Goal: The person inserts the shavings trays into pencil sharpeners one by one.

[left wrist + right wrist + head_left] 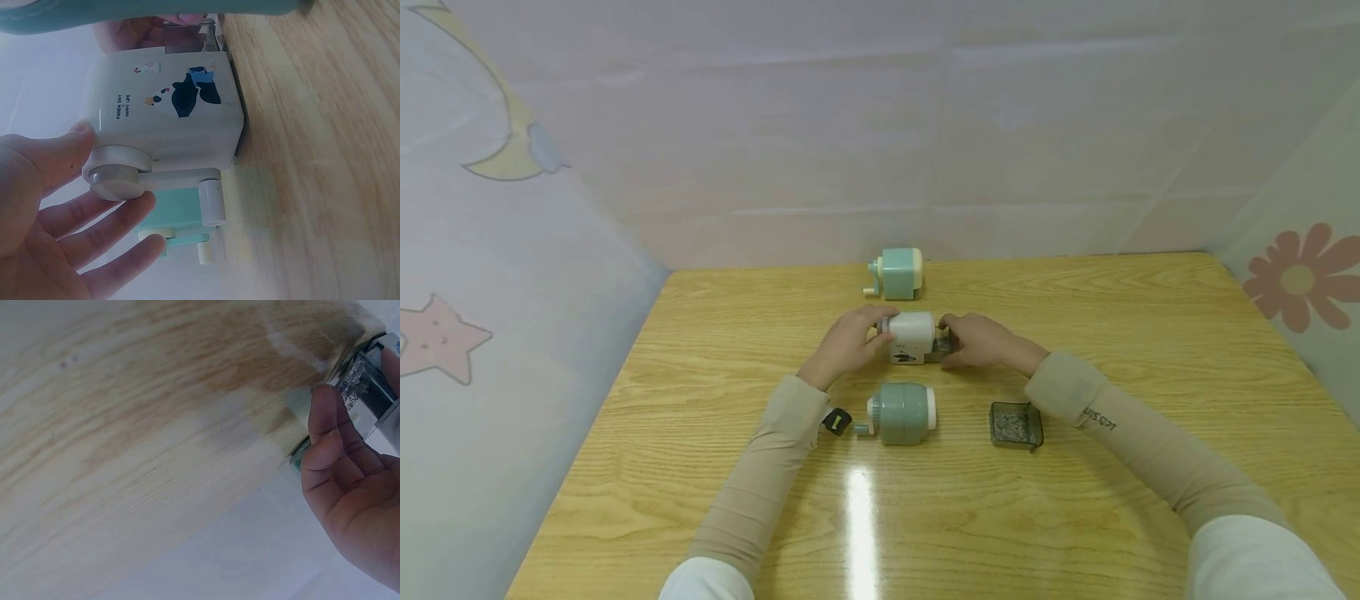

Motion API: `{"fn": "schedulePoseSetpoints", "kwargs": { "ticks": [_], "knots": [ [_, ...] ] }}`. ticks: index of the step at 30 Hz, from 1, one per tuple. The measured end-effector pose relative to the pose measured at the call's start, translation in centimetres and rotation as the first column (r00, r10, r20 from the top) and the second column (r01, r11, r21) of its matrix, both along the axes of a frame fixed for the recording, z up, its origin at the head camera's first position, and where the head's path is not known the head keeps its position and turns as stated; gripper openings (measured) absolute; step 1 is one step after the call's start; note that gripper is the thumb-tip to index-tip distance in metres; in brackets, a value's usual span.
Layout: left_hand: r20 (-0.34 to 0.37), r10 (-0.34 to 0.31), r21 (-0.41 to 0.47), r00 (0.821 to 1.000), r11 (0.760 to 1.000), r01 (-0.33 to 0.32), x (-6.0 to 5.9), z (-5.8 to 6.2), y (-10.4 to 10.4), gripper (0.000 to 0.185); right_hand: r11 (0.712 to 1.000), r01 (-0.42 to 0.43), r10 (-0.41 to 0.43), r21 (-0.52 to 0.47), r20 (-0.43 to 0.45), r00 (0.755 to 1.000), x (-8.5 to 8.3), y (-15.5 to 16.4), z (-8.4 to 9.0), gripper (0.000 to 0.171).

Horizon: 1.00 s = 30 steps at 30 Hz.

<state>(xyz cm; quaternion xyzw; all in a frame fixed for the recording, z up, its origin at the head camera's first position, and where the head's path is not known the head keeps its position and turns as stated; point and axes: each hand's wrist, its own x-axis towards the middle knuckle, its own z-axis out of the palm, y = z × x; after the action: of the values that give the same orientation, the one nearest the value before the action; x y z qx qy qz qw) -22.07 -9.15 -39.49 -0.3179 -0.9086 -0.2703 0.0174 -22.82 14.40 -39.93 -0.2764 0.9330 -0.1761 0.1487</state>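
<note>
A white crank pencil sharpener [912, 333] with a panda picture lies mid-table in the head view. My left hand [850, 343] holds its crank end, the thumb [69, 147] against the body and the other fingers spread behind the crank knob [119, 181]. At the opposite end, my right hand [981, 340] pinches the sharpener's clear dark shavings drawer [941, 347], which sticks partway out of the body. Grey shavings [356, 380] show inside that drawer in the right wrist view.
A green crank sharpener [904, 413] lies nearer me, and a teal and cream one [898, 273] stands behind, close to the back wall. A loose dark drawer [1011, 445] holding shavings sits at the right, below my right forearm. A small black object [837, 421] is beside the left sleeve.
</note>
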Motion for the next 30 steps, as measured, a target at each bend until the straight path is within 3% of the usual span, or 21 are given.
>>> {"fn": "schedulePoseSetpoints", "kwargs": {
  "ticks": [30],
  "knots": [
    [-0.008, -0.003, 0.02, 1.0, 1.0, 0.003, -0.21, -0.28, 0.05, 0.037, 0.999, -0.001, 0.001, -0.032, 0.005, 1.0, -0.14, -0.61, -0.45, 0.06]
  ]
}}
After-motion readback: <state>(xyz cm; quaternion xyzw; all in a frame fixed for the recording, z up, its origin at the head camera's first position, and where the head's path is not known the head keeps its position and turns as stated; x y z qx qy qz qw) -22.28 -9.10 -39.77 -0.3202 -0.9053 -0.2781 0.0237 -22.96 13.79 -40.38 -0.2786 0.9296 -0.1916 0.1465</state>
